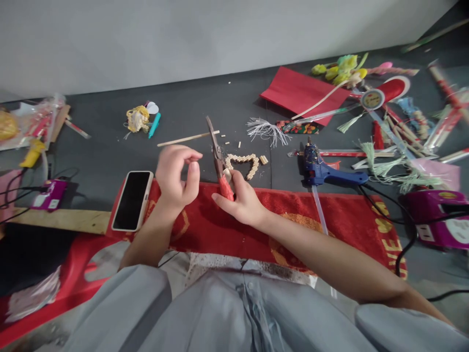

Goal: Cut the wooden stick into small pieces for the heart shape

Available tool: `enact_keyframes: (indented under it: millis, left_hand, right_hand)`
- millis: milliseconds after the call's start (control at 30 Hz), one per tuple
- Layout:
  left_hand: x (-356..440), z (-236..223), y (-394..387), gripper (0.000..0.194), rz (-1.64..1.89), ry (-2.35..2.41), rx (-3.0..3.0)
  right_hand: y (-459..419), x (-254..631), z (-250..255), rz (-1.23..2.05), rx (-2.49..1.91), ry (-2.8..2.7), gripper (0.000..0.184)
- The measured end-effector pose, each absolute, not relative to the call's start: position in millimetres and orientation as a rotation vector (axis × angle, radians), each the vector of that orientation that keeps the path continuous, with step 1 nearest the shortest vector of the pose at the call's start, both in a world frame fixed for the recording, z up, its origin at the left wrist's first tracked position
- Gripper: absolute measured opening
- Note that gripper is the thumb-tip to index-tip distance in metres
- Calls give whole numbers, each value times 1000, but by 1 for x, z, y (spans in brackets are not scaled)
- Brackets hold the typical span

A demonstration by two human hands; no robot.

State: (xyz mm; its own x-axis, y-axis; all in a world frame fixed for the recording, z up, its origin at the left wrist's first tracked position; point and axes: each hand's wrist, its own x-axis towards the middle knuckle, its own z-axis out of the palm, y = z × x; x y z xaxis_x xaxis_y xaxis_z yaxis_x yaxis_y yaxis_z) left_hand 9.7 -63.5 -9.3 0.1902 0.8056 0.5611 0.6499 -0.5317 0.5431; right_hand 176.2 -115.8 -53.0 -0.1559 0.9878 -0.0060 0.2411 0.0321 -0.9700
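In the head view, your right hand (242, 199) is clamped around the red handle of one pair of pliers (219, 152). The long axis of the pliers runs away from you and leans a little to the left, the tip toward the wall (183, 39). So the metal part lies ahead of this grip, over the tabletop (194, 105). Your left hand (178, 173) is curled beside it; I cannot tell if its fingertips meet. Nearby are one thin stick (183, 139), one bead outline (253, 169), and three small loose bits (239, 144).
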Motion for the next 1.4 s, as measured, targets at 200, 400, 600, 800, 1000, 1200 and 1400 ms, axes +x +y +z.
enact_keyframes:
  millis: [200,400,600,800,1000,1200,1400]
  left_hand:
    - [4,-7,-56,28,1093,1665,2701]
    - [3,-18,-37,30,884,1745,2721]
    - [3,-22,-31,36,964,1688,2680]
    - [1,-23,-28,39,1011,1649,2571]
    - [0,-29,-26,45,1074,1564,2412]
    - [3,-31,-30,41,1132,1606,2320]
    - [-2,-30,-25,34,1028,1752,2326]
  right_hand:
    - [-123,176,-45,1222,-1251,-1619,47]
    - [-120,179,-44,1406,-1292,-1581,46]
    - [-118,180,-45,1476,-1222,-1549,42]
    - [-117,182,-44,1499,-1217,-1557,44]
    - [-117,180,-48,1479,-1185,-1522,38]
    - [-115,173,-61,1542,-1160,-1328,18]
    - [-111,175,-59,1570,-1203,-1325,21]
